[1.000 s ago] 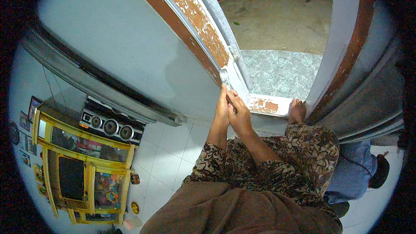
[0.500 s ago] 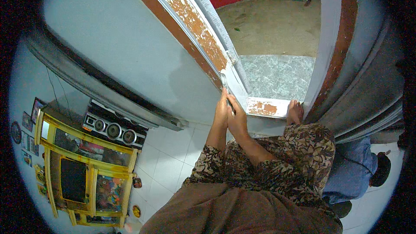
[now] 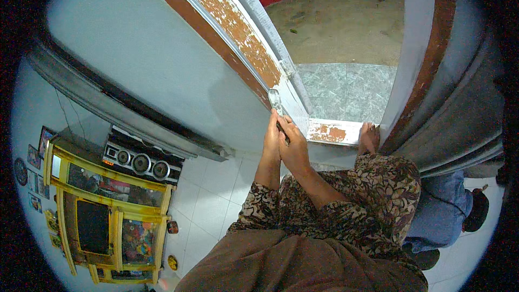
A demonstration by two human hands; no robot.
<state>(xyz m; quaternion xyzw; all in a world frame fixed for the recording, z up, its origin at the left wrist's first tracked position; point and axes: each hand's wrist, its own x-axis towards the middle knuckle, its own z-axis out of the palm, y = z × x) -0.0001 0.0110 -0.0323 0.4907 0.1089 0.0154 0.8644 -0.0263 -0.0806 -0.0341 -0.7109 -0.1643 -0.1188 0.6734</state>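
My left hand (image 3: 270, 143) and my right hand (image 3: 294, 148) are pressed together around the dark handle of a scraper (image 3: 274, 99), both closed on it. Its pale, broad metal blade points up and away from me, against or just over the white door frame (image 3: 293, 99); whether it touches cannot be seen. Above the blade, a long patch of brown wood (image 3: 240, 35) shows through broken white paint on the frame. Another scraped brown patch (image 3: 328, 132) lies on the white threshold. My bare foot (image 3: 369, 138) rests at the threshold's right end.
A grey wall (image 3: 146, 54) runs left of the frame. Grey tiles (image 3: 348, 89) and sandy ground lie beyond the doorway. A grey curtain (image 3: 459, 108) hangs at right, near blue cloth (image 3: 438, 211). A yellow cabinet (image 3: 113, 211) and a speaker unit (image 3: 141, 163) stand at lower left.
The scraper has shifted slightly left and turned, so more of its blade face shows. Both hands keep hold of its handle. The view has shifted a little.
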